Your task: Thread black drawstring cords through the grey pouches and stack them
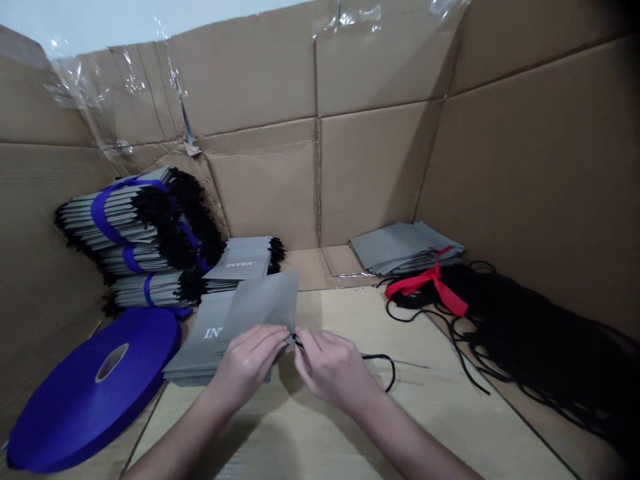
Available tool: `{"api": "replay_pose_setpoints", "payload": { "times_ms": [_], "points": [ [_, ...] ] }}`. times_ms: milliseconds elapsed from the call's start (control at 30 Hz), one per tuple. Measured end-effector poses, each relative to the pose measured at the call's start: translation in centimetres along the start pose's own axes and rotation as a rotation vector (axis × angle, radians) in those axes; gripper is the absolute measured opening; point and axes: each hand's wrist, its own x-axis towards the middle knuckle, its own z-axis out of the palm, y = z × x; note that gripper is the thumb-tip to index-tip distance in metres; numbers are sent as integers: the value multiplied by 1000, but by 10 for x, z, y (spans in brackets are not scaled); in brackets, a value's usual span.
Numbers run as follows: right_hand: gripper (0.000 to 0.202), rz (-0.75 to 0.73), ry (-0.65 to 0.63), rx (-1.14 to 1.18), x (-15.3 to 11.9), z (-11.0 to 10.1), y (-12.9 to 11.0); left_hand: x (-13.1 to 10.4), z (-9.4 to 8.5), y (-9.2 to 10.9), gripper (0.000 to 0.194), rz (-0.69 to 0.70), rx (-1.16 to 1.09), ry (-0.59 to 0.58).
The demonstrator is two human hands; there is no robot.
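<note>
A flat grey pouch is tilted up in front of me, its lower right corner pinched by my left hand. Close against that corner, my right hand has its fingers closed on a black cord. The cord's loose part loops out to the right beyond the knuckles. Fingertips of both hands meet at the corner and hide most of the cord's end there. Under and left of the held pouch lies a stack of grey pouches with white lettering.
Strapped bundles of corded pouches rise at the left, behind a blue ribbon roll. A smaller pouch pile and grey sheets lie further back. Black cords tied with red ribbon fill the right. Cardboard walls enclose the table.
</note>
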Motion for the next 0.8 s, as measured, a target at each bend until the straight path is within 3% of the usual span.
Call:
{"api": "replay_pose_setpoints", "payload": {
  "times_ms": [267, 400, 533, 800],
  "points": [
    [15, 83, -199, 63, 7, -1, 12, -15, 6, -10, 19, 69, 137, -59],
    [28, -59, -270, 59, 6, -2, 27, -19, 0, -13, 17, 24, 126, -113],
    [28, -143, -187, 18, 1, 7, 26, -19, -4, -14, 20, 14, 105, -182],
    [28, -119, -42, 43, -2, 14, 13, -16, -9, -14, 21, 22, 11, -118]
  ]
}}
